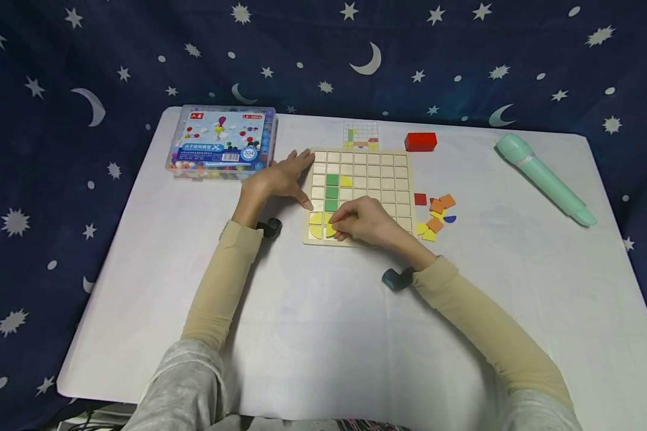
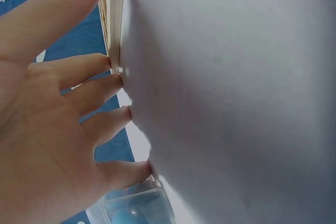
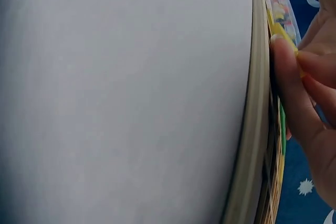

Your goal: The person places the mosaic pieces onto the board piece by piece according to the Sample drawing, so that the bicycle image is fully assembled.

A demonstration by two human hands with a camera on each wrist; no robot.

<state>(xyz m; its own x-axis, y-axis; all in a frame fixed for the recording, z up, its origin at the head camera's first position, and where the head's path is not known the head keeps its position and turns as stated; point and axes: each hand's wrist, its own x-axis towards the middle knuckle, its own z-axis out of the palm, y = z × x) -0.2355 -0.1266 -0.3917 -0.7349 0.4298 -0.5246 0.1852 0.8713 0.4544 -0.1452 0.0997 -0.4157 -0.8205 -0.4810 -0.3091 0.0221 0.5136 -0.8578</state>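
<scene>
A wooden grid board (image 1: 374, 158) lies on the white table. Three green squares (image 1: 331, 193) form a column on it, with a yellow quarter-round piece (image 1: 346, 181) to their right. More yellow rounded pieces (image 1: 315, 218) fill cells at the near left corner. My left hand (image 1: 280, 179) rests at the board's left edge, fingers spread and thumb touching the side. Over the near left cells, my right hand (image 1: 369, 221) pinches a yellow piece (image 3: 283, 32) between thumb and fingers. The fingers hide part of that piece, and the hand covers several cells.
Loose coloured pieces (image 1: 435, 224) lie right of the board. Behind it are a pattern card (image 1: 360, 133) and a red block (image 1: 420, 142). A clear box of beads (image 1: 222, 142) stands close to the left hand. A mint-green microphone-shaped object (image 1: 547, 179) lies far right.
</scene>
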